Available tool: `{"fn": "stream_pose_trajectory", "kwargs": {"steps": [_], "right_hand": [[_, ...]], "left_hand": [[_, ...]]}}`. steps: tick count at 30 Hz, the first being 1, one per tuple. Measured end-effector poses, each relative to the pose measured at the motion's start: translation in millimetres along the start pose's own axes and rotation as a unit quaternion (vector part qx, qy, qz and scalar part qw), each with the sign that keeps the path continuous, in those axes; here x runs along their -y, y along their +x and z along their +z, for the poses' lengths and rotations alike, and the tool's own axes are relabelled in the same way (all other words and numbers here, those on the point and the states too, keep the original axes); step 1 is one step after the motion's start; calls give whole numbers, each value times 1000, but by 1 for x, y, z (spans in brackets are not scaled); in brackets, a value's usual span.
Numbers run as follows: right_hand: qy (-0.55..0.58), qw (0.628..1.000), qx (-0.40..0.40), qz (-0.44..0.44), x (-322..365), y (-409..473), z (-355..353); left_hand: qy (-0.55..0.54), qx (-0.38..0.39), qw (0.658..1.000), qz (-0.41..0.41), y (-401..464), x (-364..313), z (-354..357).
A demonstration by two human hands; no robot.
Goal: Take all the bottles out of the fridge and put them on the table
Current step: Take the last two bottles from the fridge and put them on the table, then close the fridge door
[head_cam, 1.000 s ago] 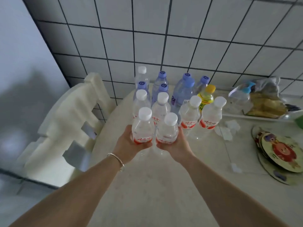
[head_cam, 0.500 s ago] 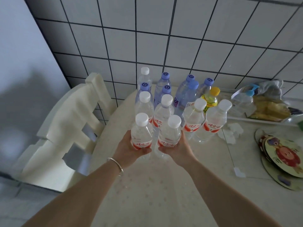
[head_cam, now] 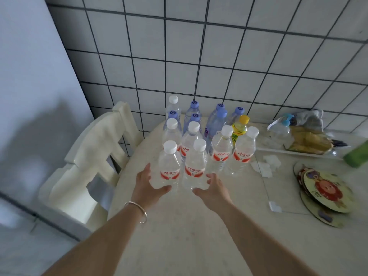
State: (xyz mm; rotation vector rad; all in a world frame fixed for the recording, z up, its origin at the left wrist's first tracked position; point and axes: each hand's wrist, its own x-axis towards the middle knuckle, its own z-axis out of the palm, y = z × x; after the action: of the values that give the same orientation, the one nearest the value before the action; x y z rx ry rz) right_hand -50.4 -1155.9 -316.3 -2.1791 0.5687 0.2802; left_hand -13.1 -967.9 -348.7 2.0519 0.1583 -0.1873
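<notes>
1. Two clear water bottles with white caps and red labels stand upright side by side at the near edge of a cluster on a pale table [head_cam: 179, 236]: the left front bottle [head_cam: 169, 166] and the right front bottle [head_cam: 196, 166].
2. The left hand [head_cam: 146, 185] is spread wide just beside the left front bottle, thumb reaching under its base and fingers up along its left side; whether skin touches plastic is hard to tell from this angle. A silver bangle [head_cam: 139, 211] circles that wrist.
3. The right hand [head_cam: 214, 189] is likewise spread, fingers relaxed, holding nothing, near the foot of the right front bottle.
4. Behind the pair stand four more red-labelled bottles [head_cam: 222, 150], then a row of blue-capped bottles [head_cam: 216, 124], with one yellow-capped bottle [head_cam: 240, 128] among them, all upright and close together.
5. A cream chair [head_cam: 95, 154] is pushed against the table's left side, before a white-tiled wall [head_cam: 219, 56].
6. At right lie round cartoon-printed mats [head_cam: 326, 193], crumpled tissue [head_cam: 266, 164] and a tray [head_cam: 298, 152] of bagged items.
</notes>
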Motion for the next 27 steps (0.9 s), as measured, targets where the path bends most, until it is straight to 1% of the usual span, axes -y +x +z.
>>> {"fn": "stream_pose_trajectory", "kwargs": {"steps": [1,5,11,18,22,27], "right_hand": [[-8,1000,2,-6,-1,-12,-2],[-8,1000,6,-30,-7,-67,-9],[3,997,6,-75,-17,-168,-12],[7,988,-5,-152,9,-288,-13],[22,979,-21,-202,30,-351,-10],[95,963,-54,-247,46,-431,5]], "left_hand": [[-9,-15,1000,1,-10,-2,-3],[-26,-60,997,49,-59,-15,-13],[-47,-85,991,93,-174,-26,-30],[-102,-119,984,83,-297,-31,-68],[-89,-125,982,112,-351,-40,-91],[-60,-109,979,163,-419,-35,-115]]}}
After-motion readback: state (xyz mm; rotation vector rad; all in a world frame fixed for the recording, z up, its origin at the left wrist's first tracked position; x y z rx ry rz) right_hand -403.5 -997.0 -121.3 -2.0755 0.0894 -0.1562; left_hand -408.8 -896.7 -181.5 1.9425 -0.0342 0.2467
